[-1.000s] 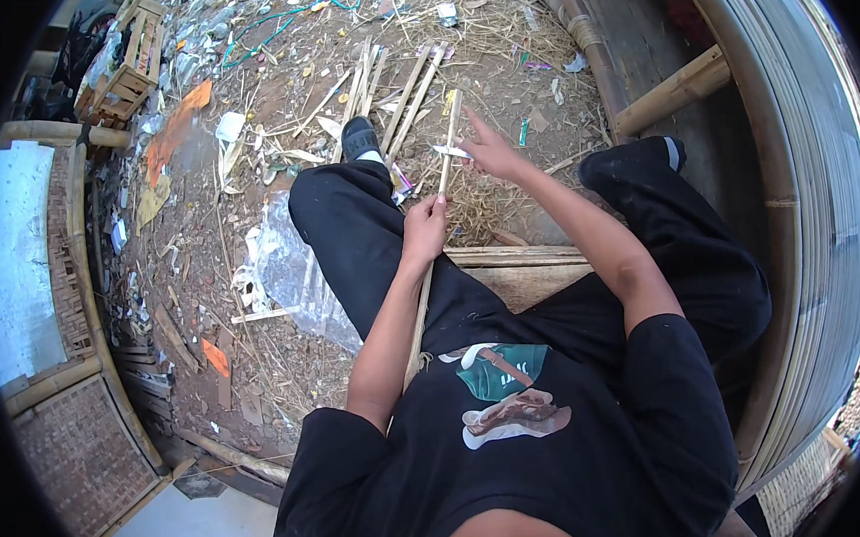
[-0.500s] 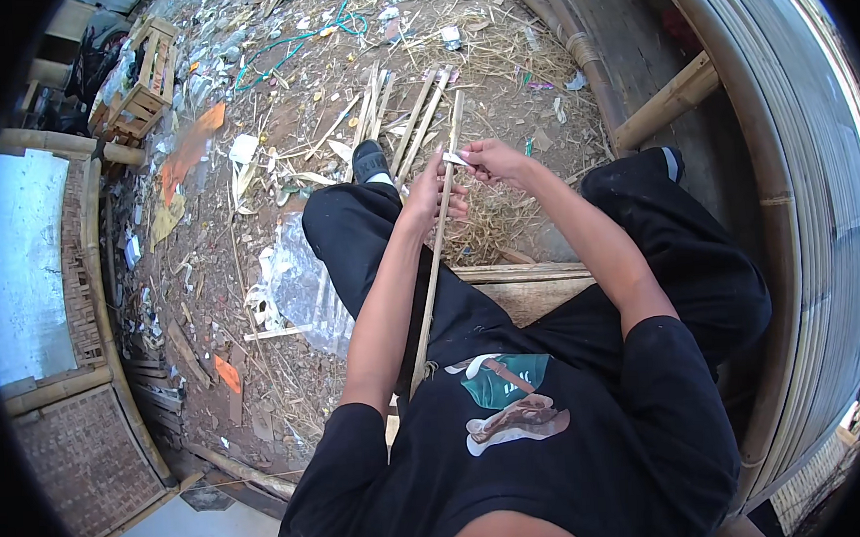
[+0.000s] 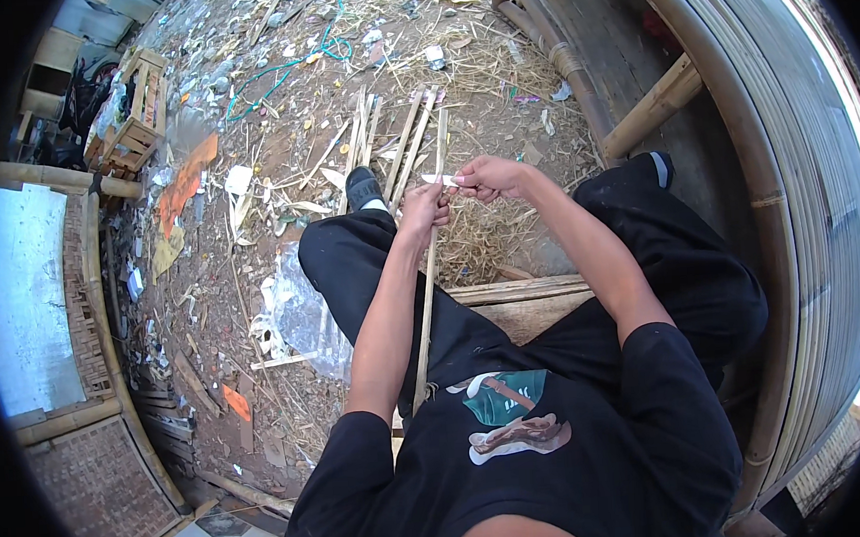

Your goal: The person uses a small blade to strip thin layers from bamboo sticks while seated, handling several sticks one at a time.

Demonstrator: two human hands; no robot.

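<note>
A long, narrow bamboo strip (image 3: 430, 288) runs from my lap out over the ground between my legs, its near end against my shirt. My left hand (image 3: 424, 208) is closed around this strip in its far half, fingers curled. Beside it, my right hand (image 3: 489, 178) pinches a small, flat whitish piece (image 3: 437, 180) that lies across the strip just beyond my left hand. Its exact kind cannot be made out. Past my hands, several bamboo strips (image 3: 410, 145) lie on the ground near my left shoe (image 3: 364, 187).
Under me is a bamboo bench (image 3: 539, 311). A curved bamboo structure (image 3: 772, 202) stands close on my right. Clear plastic sheeting (image 3: 306, 314) lies left of my leg. Straw (image 3: 477, 242) and litter cover the ground; a wooden crate (image 3: 140, 113) stands far left.
My left fingers, spread beside the bamboo strip before, are now curled around it. The whitish piece now lies more level across the strip. The whole view has shifted slightly.
</note>
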